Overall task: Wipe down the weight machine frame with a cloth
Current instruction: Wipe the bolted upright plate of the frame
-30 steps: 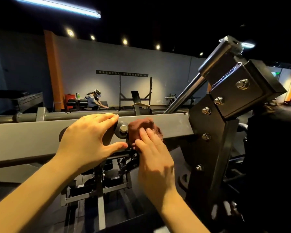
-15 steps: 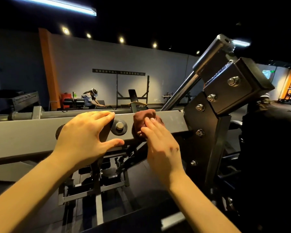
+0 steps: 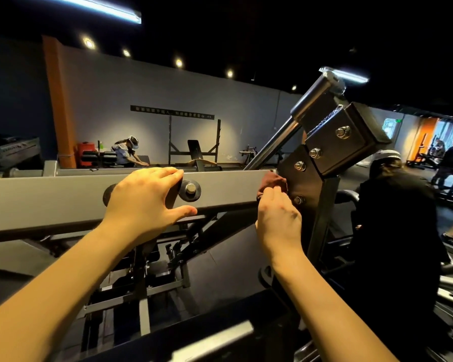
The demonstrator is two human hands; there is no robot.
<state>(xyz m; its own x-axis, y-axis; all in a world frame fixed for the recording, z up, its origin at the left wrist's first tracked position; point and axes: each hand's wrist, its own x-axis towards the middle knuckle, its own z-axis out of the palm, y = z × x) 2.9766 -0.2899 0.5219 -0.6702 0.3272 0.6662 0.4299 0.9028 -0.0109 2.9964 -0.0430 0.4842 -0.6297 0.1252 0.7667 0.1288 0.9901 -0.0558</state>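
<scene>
A person's right hand (image 3: 277,218) presses a bunched reddish-brown cloth (image 3: 272,183) against the far right end of the grey horizontal beam (image 3: 63,202) of a weight machine, where the beam meets the dark bolted bracket plate (image 3: 302,178); half a second ago the cloth sat farther left along the beam, just right of the bolt and washer (image 3: 190,190), and a second ago it was closer still to that bolt. The fingers (image 3: 273,195) of the right hand are bent over the cloth, pinching it against the metal, with the wrist angled up from below. The left hand (image 3: 144,205) keeps its place on the beam, fingers spread flat over the top face and thumb hooked under the lower edge, covering a dark round fitting just left of the bolt, as in both earlier frames. Above the bracket, a black box-shaped housing (image 3: 343,142) with two bolts sits tilted, and a chrome rod (image 3: 280,137) slants up to its left. To the right, a person in dark clothing (image 3: 392,205) with a pale cap stands just beside the machine's upright. In the background, another person (image 3: 127,152) bends over equipment near an orange pillar (image 3: 59,100), and a squat rack (image 3: 194,145) stands against the grey wall.
</scene>
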